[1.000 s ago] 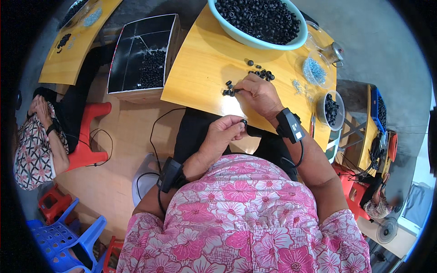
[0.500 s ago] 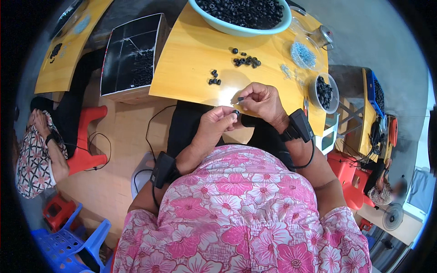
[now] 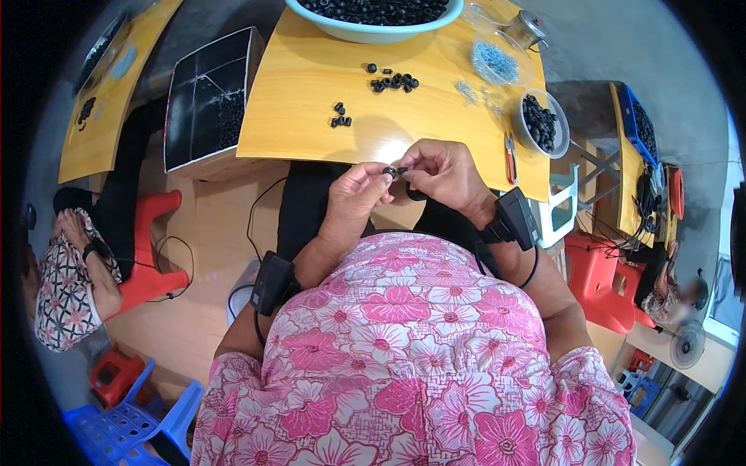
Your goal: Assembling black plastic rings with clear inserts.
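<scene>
A: Where are the hands, measured from the yellow table (image 3: 311, 101)?

B: Both sit just off its near edge, close together. The left hand (image 3: 353, 198) pinches a small black ring (image 3: 388, 171) between thumb and fingertips. The right hand (image 3: 443, 172) meets it, fingers curled and closed on another small black piece (image 3: 403, 169).

A: Do the two pieces touch?

B: They are just beside each other; whether they touch I cannot tell.

A: And on the table itself?

B: A small cluster of black rings (image 3: 340, 116) lies near the middle, a larger cluster (image 3: 392, 80) farther in. A light green basin (image 3: 373, 31) of black parts stands at the far edge. A round grey bowl (image 3: 536, 124) of black parts sits toward the right end, a red-handled tool (image 3: 510, 155) beside it.
</scene>
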Demonstrator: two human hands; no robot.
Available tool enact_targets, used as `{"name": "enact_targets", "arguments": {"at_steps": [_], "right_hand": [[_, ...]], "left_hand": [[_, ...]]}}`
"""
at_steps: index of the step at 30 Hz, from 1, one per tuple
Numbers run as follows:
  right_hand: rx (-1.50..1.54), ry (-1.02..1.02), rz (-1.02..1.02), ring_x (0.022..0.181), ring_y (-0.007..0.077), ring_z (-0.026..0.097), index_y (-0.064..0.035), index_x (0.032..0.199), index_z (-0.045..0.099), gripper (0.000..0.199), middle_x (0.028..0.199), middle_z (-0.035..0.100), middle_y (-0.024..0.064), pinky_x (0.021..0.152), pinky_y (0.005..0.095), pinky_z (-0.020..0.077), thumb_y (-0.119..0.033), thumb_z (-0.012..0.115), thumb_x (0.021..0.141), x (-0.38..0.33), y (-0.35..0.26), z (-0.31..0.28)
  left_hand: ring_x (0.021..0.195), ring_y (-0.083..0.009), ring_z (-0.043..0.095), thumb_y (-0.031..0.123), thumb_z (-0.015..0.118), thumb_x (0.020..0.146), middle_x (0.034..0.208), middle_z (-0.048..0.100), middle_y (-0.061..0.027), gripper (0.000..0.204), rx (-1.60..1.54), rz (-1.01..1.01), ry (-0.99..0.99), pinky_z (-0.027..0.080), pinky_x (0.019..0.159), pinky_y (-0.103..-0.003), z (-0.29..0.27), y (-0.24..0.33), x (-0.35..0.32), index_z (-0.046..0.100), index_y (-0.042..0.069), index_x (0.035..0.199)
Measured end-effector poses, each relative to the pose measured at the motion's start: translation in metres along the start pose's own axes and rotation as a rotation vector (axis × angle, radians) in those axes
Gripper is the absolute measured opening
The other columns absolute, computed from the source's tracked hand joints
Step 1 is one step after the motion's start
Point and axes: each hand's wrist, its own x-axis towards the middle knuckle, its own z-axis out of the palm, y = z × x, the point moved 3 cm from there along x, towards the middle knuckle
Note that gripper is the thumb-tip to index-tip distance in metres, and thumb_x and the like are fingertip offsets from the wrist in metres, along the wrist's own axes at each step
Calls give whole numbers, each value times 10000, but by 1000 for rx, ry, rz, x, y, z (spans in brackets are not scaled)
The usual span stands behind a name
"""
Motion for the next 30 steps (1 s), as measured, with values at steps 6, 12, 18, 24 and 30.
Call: {"name": "enact_targets", "arguments": {"at_steps": [6, 12, 18, 24, 30], "right_hand": [[27, 14, -20, 692, 51, 620, 25, 938, 635, 116, 804, 670, 32, 577, 192, 488, 69, 636, 830, -4, 5, 4], [141, 45, 37, 679, 69, 617, 33, 978, 665, 135, 827, 683, 49, 605, 197, 496, 53, 644, 847, -2, 7, 7], [165, 102, 20, 636, 66, 590, 43, 1028, 662, 152, 798, 680, 55, 522, 201, 455, -10, 630, 889, 0, 12, 11], [174, 151, -76, 670, 70, 617, 51, 1018, 659, 146, 832, 697, 76, 534, 195, 465, 2, 631, 883, -2, 10, 13], [192, 178, -1, 661, 69, 614, 26, 1021, 673, 154, 811, 694, 53, 543, 186, 459, -13, 640, 876, -5, 11, 9]], "left_hand": [[804, -61, 571, 143, 599, 959, 1022, 648, -24, 238, 35, 49, -26, 502, 771, -228, 1, -1, -1, 606, 25, 1165], [822, -75, 576, 137, 612, 951, 1005, 657, -33, 234, 27, 51, 31, 492, 750, -224, 2, 6, -2, 613, 19, 1152], [835, -83, 579, 140, 613, 952, 997, 650, -38, 235, -64, 61, 15, 492, 754, -219, -1, 7, -1, 610, 12, 1148], [835, -79, 572, 132, 598, 960, 962, 636, -22, 230, -84, 56, -8, 494, 761, -222, -1, 6, -1, 606, 12, 1156], [842, -82, 571, 140, 592, 962, 971, 646, -32, 223, -71, 80, -34, 482, 770, -217, 0, 7, -2, 616, 9, 1141]]}}
